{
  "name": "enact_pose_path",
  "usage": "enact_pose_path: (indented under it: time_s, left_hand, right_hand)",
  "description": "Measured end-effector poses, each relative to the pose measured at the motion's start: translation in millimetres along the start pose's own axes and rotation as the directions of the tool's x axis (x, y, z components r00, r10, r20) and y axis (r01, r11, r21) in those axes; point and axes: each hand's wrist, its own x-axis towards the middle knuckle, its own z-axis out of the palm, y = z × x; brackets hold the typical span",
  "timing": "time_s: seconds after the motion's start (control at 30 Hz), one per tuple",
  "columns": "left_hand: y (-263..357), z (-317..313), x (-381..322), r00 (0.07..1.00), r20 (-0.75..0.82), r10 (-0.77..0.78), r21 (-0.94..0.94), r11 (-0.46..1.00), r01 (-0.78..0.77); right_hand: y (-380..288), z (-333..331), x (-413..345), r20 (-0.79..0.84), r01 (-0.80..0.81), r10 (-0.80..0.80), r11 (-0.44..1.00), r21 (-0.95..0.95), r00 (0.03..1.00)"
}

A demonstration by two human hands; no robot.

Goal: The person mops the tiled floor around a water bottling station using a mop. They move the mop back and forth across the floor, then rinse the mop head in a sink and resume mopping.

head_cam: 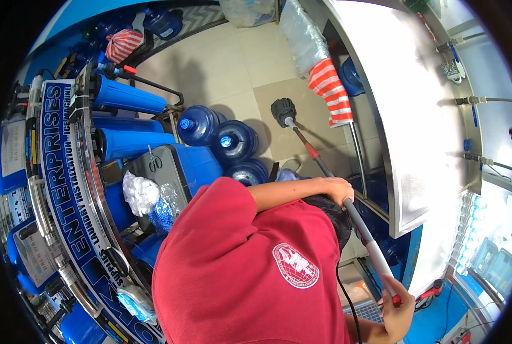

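Note:
My left hand [339, 190] is wrapped around the grey middle of a mop handle [360, 221], with the forearm crossing before my red shirt [238, 266]. My right hand [398, 305] grips the handle's upper end, beside a red fitting. From there the pole slants up and left to a dark grey string mop head [283, 110], which rests on the tiled floor [273, 88]. A red collar [312, 150] sits partway along the pole. Part of a shoe [290, 165] shows beside the handle.
Large blue water jugs [236, 139] stand left of the mop. Blue filter housings [129, 94] and a dark-lidded box [157, 165] bearing scissors are further left. Red-and-white striped plastic bags [331, 92] hang beside a steel counter [406, 107] at right. A black cable [346, 296] hangs near my shirt.

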Motion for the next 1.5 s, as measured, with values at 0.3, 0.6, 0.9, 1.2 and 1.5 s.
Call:
enact_pose_path:
  time_s: [0.3,0.6,0.9,1.2,1.5]
  left_hand:
    - [-17,-7,-19,0.976,-0.013,0.22,0.032,0.975,-0.219]
    - [-72,-23,-49,0.94,-0.332,0.073,0.198,0.98,-0.006]
    - [-93,19,-44,0.818,-0.415,-0.397,0.609,0.547,0.574]
    - [12,73,-40,0.949,-0.282,0.142,0.308,0.95,-0.05]
    - [42,125,-3,0.955,0.253,-0.157,0.344,0.937,0.063]
  right_hand:
    - [-18,35,-12,-0.331,-0.048,0.008,0.993,-0.111,0.943]
    - [-3,79,26,-0.295,0.446,-0.525,0.845,-0.296,0.799]
    - [87,196,156,0.053,0.629,-0.648,0.711,-0.316,0.76]
    - [158,117,7,-0.036,0.597,-0.646,0.724,-0.344,0.763]
    - [196,87,-111,-0.34,0.274,-0.198,0.942,0.193,0.919]
